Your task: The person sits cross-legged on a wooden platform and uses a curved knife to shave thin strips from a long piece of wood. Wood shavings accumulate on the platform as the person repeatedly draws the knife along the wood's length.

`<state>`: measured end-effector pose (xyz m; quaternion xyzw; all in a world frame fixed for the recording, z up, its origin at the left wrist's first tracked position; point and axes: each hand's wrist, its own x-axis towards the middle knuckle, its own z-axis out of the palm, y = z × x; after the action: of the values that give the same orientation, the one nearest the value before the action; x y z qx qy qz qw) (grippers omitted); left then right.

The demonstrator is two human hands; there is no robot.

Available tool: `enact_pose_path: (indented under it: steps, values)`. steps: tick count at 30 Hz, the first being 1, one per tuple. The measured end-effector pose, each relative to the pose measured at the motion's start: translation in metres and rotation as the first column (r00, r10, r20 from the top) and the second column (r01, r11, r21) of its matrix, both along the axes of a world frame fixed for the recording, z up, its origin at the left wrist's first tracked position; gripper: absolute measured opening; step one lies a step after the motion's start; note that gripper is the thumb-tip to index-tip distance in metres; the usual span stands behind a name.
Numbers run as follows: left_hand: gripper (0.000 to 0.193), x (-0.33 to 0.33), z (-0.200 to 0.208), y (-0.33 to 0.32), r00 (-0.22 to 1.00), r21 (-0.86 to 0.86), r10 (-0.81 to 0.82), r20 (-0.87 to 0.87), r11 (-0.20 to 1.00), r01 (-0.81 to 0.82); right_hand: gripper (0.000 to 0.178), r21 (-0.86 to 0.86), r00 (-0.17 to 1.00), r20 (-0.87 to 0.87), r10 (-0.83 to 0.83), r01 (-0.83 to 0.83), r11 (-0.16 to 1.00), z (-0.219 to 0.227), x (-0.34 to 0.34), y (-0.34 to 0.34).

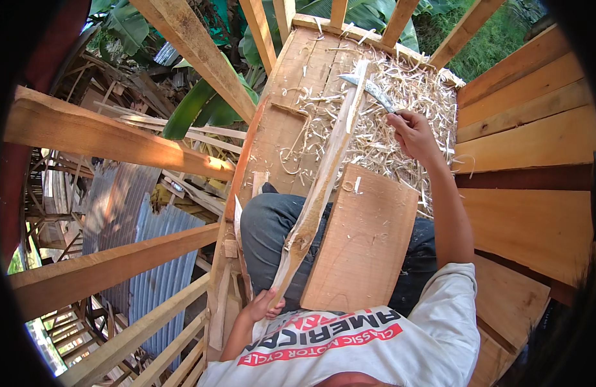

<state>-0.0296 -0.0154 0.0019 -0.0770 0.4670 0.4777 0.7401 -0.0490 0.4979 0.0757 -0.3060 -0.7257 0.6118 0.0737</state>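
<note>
A long, roughly shaped wooden stick [330,161] slants from my lap up to the far end of the plank floor. My left hand [267,304] is closed round its near end, close to my waist. In my right hand [412,134] is a curved knife [374,91] with a worn, pale blade. The blade lies across the stick near its far end; whether it touches the wood I cannot tell. A broad wooden board [362,242] rests over my lap, to the right of the stick.
Curled wood shavings [417,97] cover much of the plank floor [311,71]. Upright wooden posts [201,58] fence the left and far sides, and a plank wall [524,135] stands on the right. Corrugated metal sheets [153,251] and scrap timber lie below on the left.
</note>
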Motion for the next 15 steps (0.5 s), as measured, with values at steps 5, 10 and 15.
enact_pose_path:
  steps: [5,10,15]
  values:
    - [0.064,0.001,0.003,0.000,1.000,0.000,0.002,-0.015,1.000,-0.002,0.024,0.172,0.989,-0.126,-0.072,0.094,0.981,-0.028,-0.005,-0.011]
    - [0.064,0.002,-0.004,-0.004,1.000,-0.017,0.009,-0.001,1.000,-0.009,0.025,0.392,0.985,-0.120,-0.125,0.163,0.906,-0.022,-0.003,-0.022]
    - [0.063,0.002,-0.004,-0.003,1.000,0.002,0.022,0.021,1.000,-0.022,0.031,0.671,0.975,-0.159,-0.154,0.222,0.707,-0.023,-0.004,-0.024]
